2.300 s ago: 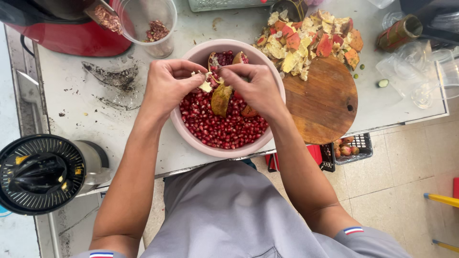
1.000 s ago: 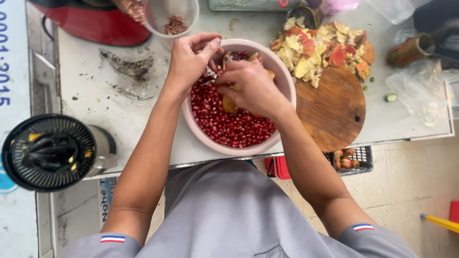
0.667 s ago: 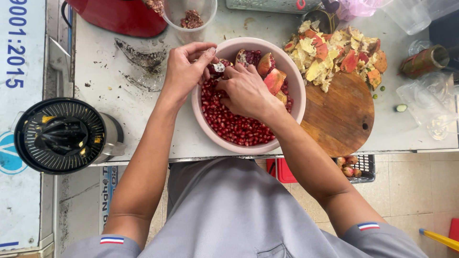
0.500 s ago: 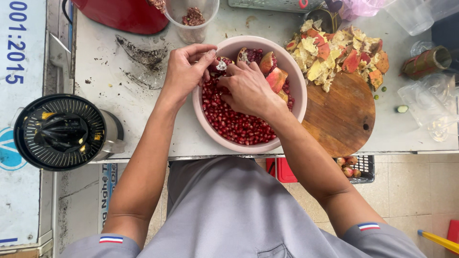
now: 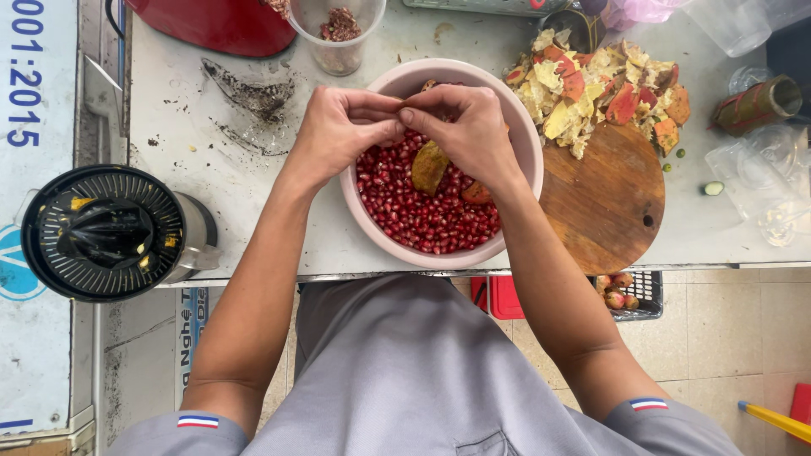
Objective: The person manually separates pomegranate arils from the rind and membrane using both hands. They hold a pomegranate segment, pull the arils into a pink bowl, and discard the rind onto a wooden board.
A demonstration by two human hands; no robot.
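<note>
A pink bowl [image 5: 524,143] stands on the metal counter, filled with red pomegranate seeds [image 5: 414,211]. Both hands hover over its far half with fingertips meeting. My left hand [image 5: 342,131] and my right hand [image 5: 465,127] pinch a small bit of pomegranate between them; the bit itself is mostly hidden by the fingers. A brownish piece of peel [image 5: 429,166] lies on the seeds just under my right hand, and another piece [image 5: 476,194] sits beside it.
A round wooden board [image 5: 604,203] to the right carries a heap of pomegranate peel [image 5: 600,89]. A clear cup with scraps [image 5: 336,34] and a red appliance [image 5: 224,25] stand behind. A black citrus juicer [image 5: 106,232] sits left. Plastic cups [image 5: 760,177] lie far right.
Both hands have come together over the bowl's far side, fingertips now touching. The pomegranate chunk seen at the bowl's rim earlier is now covered by my right hand.
</note>
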